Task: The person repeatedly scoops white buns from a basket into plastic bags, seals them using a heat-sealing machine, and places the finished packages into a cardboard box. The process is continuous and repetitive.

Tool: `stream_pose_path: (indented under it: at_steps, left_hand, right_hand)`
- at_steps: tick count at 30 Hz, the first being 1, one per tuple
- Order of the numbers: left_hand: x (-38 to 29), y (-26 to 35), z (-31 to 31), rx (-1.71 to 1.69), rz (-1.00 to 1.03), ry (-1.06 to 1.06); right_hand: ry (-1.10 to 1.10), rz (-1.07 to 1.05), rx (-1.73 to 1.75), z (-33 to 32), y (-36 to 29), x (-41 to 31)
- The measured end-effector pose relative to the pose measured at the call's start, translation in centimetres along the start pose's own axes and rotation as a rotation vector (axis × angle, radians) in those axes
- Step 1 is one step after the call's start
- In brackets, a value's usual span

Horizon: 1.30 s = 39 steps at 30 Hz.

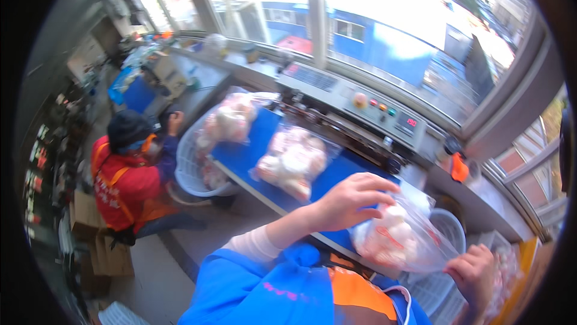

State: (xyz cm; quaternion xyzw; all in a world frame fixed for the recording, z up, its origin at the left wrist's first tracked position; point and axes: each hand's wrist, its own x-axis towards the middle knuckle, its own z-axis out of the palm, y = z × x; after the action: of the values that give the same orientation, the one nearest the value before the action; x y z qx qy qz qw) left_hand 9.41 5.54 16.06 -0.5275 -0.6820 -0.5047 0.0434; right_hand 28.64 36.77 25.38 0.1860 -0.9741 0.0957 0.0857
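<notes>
A clear plastic bag (pixel 391 239) of white, rounded pieces with red print on its film lies at the near end of a blue conveyor belt (pixel 333 180). My right hand (pixel 473 271) pinches one corner of its loose, unsealed-looking end. Over the opposite side of that bag, my left hand (pixel 351 203) has its fingers curved and its thumb apart; whether it grips the film is unclear. Farther along the belt rests a second filled bag (pixel 295 160). A third filled bag (pixel 232 117) sits at the belt's far end, above a white plastic basket (pixel 185 162).
Behind the belt runs a sealing machine (pixel 351 99) with coloured buttons and a lit display. Another white basket (pixel 435 289) stands below the near end, beside more bagged goods (pixel 502 275). A co-worker (pixel 130 180) in red sits at the left, near cardboard boxes (pixel 110 253).
</notes>
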Motion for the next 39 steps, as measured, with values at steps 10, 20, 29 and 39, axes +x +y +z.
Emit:
stream_pose_path:
  at_steps: [10, 20, 29, 39]
  left_hand:
    - [-6.0, -2.6, 9.8, -0.683, -0.514, 0.184]
    - [-4.3, -0.6, 9.4, -0.27, -0.295, 0.151]
    - [-5.6, -3.0, 8.8, -0.547, -0.497, 0.214]
    - [-8.1, -4.7, 10.9, -0.637, -0.55, 0.418]
  right_hand:
    - [-0.085, -0.063, 0.048, 0.6, 2.0, -0.6]
    - [-0.209, -0.048, 0.119, 1.1, 3.5, 0.2]
    - [0.098, -0.025, 0.041, -0.4, 2.4, -2.1]
    - [0.359, 0.363, 0.906, 13.3, 2.6, -5.4]
